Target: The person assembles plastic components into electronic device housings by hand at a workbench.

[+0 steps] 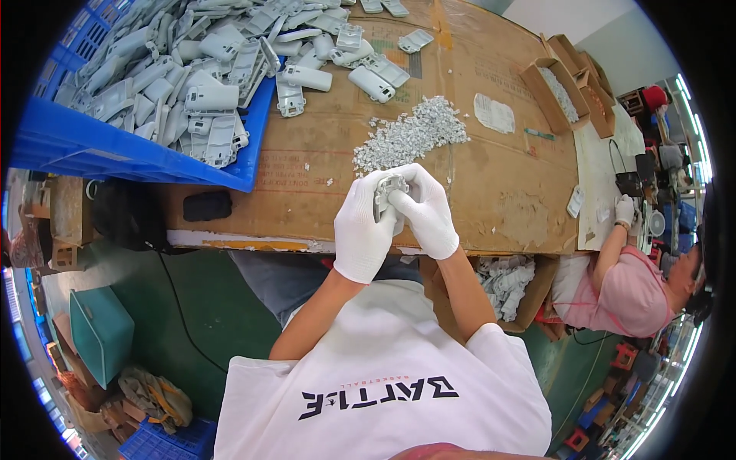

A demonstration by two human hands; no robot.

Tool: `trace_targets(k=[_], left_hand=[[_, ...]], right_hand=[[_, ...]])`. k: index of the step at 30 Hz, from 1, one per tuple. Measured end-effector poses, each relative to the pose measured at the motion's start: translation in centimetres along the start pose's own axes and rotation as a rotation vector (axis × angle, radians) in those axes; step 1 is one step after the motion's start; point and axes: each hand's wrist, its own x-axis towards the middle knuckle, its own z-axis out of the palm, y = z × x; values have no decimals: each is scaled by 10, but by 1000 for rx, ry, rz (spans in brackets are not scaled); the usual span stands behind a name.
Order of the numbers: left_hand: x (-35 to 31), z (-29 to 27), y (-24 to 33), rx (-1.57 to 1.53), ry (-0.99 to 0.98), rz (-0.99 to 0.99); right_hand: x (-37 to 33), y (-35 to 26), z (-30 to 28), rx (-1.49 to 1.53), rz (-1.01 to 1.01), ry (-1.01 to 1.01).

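Both my hands wear white knit gloves and meet over the table's near edge. In my left hand [363, 228] a small light-grey plastic housing [390, 186] is gripped, tilted up. My right hand [428, 215] closes on the same housing from the other side, its thumb pressed against it. Gloved fingers hide much of the housing. Just beyond my hands lies a heap of tiny white-grey plastic pieces [414, 134]. Several grey plastic housings [373, 83] are scattered farther back, beside the pile.
A blue crate [153, 157] piled with grey housings stands at the left on the cardboard-covered table [299, 207]. A black pouch [207, 205] sits by the near edge. Small-part boxes [553, 96] are at far right. A co-worker in pink [632, 295] sits at right.
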Motion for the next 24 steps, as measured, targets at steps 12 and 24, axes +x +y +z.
trace_targets(k=[12,24], left_hand=[[-6,5,-2,26,14,44],[109,7,-19,367,13,559]], right_hand=[[-3,19,1,206,-56,55],[17,-4,-191,-356,-250,604]])
